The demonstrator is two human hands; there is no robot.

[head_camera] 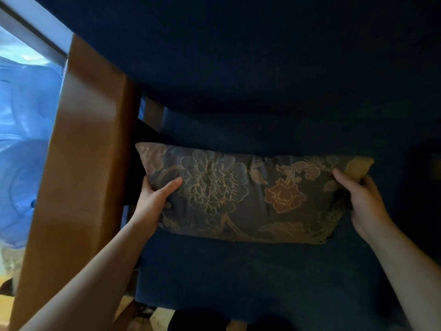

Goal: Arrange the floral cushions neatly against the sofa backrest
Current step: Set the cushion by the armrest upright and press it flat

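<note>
A grey-blue floral cushion [250, 197] with large stitched flowers lies across the dark blue sofa seat [250, 278], its long top edge close to the sofa backrest [250, 68]. My left hand [155, 199] grips the cushion's left end, thumb on the front face. My right hand [362, 199] holds the right end, just below the upper right corner. Only this one cushion is in view.
A wide wooden armrest [78, 175] runs along the sofa's left side. Beyond it hangs a pale blue curtain or window area [21, 139]. Wooden floor [148, 316] shows below the seat's front edge.
</note>
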